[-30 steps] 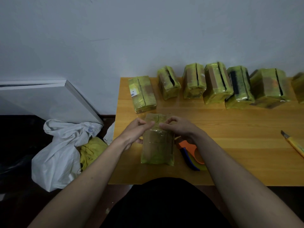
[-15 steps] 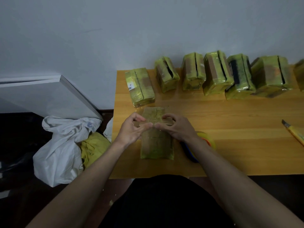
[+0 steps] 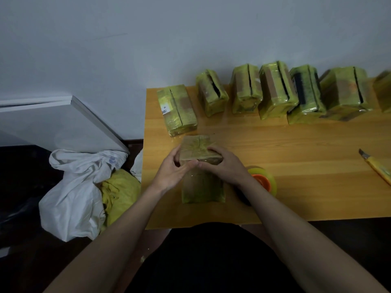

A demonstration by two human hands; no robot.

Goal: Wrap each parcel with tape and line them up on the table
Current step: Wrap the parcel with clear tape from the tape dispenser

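While the left hand (image 3: 171,172) and right hand (image 3: 224,166) both grip the parcel (image 3: 202,166) upright on the bench (image 3: 296,166), thumbs likely press tape flat, the wrapped row (image 3: 275,92) waiting behind.

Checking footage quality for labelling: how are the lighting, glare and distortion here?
Head view: dim, flat light; soft glare on the taped parcels and table; wide-angle bending at the edges; the hands, left and right, reasonably sharp.

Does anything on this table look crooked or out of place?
Slightly. The row of yellow-taped parcels along the wall isn't tidy: the leftmost labelled parcel lies flat, apart and nearer the front. The yellow utility knife lies at the right with its blade out.
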